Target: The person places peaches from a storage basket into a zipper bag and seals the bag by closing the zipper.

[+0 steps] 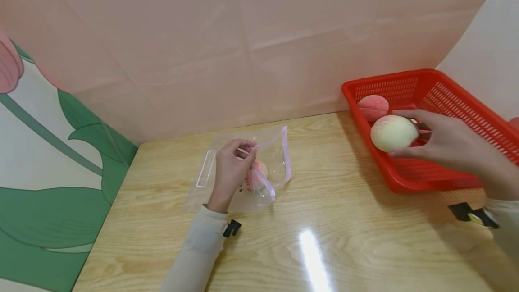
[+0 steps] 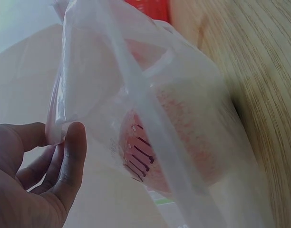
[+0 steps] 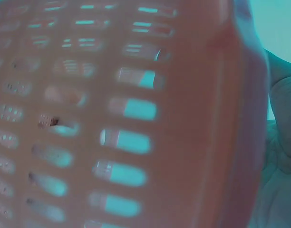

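"Head view: how are the hands gripping?"

"The right hand point(image 1: 442, 138) grips a pale peach point(image 1: 392, 133) at the frame's three o'clock; the left hand point(image 1: 232, 163) pinches a clear zip bag point(image 1: 276, 159) towards seven."

"And around them?"

"A blushed peach point(image 1: 261, 169) lies inside the bag. The red plastic basket point(image 1: 409, 186) at three o'clock holds a pink peach point(image 1: 374, 106)."

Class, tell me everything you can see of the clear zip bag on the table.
The zip bag looks like thin, transparent plastic, with lilac strips edging its parted mouth and a white-outlined rectangle near its other end. It rests on the wood-grain table, mouth toward the red basket. The left hand pinches its raised mouth edge. A pinkish, peach-like thing lies inside.
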Available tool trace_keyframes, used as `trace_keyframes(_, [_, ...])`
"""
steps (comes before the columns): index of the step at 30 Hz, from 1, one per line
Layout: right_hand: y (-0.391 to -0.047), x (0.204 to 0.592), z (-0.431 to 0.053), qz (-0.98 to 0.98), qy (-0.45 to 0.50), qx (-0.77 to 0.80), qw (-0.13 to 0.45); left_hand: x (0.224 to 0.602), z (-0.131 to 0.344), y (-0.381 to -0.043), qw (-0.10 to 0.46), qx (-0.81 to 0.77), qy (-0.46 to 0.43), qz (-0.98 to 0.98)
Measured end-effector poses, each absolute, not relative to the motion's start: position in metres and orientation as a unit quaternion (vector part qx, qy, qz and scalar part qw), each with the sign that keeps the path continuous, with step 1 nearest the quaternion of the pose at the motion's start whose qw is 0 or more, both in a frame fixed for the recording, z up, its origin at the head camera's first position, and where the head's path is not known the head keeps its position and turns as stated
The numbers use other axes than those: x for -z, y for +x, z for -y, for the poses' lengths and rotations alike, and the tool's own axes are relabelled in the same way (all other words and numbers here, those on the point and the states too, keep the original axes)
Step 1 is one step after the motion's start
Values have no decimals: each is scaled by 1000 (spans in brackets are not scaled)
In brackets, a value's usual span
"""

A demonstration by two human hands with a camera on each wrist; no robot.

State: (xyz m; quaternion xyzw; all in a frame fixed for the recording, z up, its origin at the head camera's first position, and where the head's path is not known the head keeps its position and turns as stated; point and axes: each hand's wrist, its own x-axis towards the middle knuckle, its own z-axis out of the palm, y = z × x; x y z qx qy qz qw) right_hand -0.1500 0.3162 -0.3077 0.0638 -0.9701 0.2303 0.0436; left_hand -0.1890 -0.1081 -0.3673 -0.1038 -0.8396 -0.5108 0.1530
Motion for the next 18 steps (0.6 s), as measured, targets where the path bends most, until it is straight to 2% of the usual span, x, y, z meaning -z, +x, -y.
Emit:
trace_keyframes(9, [-150, 305, -302, 968, 103, -219, 69, 370, 107, -190, 157, 521, -118, 831])
trace_keyframes(18, [-151, 303, -285, 963, 112, -243, 35, 369, 108, -189, 156, 522, -120, 830])
